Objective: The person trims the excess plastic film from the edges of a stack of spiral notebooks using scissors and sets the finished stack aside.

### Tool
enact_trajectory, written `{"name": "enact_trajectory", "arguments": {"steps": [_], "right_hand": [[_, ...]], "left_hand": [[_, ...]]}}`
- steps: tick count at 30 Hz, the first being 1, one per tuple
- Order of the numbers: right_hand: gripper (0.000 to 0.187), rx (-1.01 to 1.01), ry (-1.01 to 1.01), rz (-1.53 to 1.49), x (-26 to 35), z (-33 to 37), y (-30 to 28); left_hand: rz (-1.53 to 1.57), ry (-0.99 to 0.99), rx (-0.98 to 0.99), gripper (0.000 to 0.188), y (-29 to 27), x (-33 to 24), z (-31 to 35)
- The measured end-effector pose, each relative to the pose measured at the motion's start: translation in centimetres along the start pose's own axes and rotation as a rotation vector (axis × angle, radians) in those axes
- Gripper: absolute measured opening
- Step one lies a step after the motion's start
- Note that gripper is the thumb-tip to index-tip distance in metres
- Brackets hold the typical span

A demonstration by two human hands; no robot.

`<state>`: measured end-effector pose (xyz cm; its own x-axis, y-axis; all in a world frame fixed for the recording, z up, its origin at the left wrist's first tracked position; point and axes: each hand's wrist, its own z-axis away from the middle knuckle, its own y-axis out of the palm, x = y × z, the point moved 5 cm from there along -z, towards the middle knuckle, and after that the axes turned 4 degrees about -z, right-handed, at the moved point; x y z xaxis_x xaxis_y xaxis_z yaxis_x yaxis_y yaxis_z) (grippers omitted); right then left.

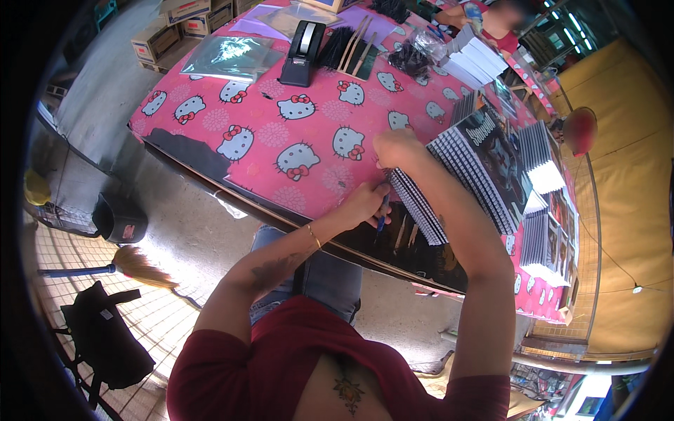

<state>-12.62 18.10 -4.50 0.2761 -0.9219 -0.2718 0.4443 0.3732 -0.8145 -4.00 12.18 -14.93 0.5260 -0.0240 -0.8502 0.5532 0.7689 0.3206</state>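
Note:
My left hand [366, 203] is closed around a slim blue-and-dark tool [384, 213] by the table's near edge; its exact kind does not show. Just beyond it, my right hand [397, 149] is curled at the far end of a stack of spiral-bound notebooks [415, 208]. What its fingers hold, if anything, is hidden. My right forearm crosses over that stack. Right of the forearm, a taller pile of spiral notebooks [484, 151] with dark illustrated covers rises, coils facing me.
A pink patterned cloth covers the table [274, 182], torn to black along the near edge. At the back are a tape dispenser [303, 56], clear plastic sleeves [228, 57] and black bristle-like bundles [335, 48]. More notebooks [537, 158] stand at right. Another person [484, 24] sits beyond.

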Motion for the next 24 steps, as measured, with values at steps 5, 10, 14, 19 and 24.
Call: {"name": "enact_trajectory", "arguments": {"steps": [5,10,14,19,24], "right_hand": [[0.027,-0.018,0.023,0.002,-0.7,-0.7,1.3],[0.027,-0.019,0.074,-0.080,-0.1,-0.1,0.2],[0.024,0.040,0.056,-0.015,0.5,-0.4,0.5],[0.028,-0.140,0.016,-0.047,-0.7,-1.7,2.2],[0.027,-0.152,-0.005,-0.082,-1.0,-1.7,2.2]], "left_hand": [[-0.151,0.051,-0.023,0.037,0.3,-0.6,-0.2],[-0.044,-0.022,0.004,0.040,0.2,0.5,0.7],[-0.002,-0.064,0.017,0.043,-0.5,0.6,-0.7],[-0.051,-0.059,0.035,0.042,-0.1,-0.1,-0.1],[0.018,-0.058,0.041,0.039,-0.1,-0.1,-1.2]]}}
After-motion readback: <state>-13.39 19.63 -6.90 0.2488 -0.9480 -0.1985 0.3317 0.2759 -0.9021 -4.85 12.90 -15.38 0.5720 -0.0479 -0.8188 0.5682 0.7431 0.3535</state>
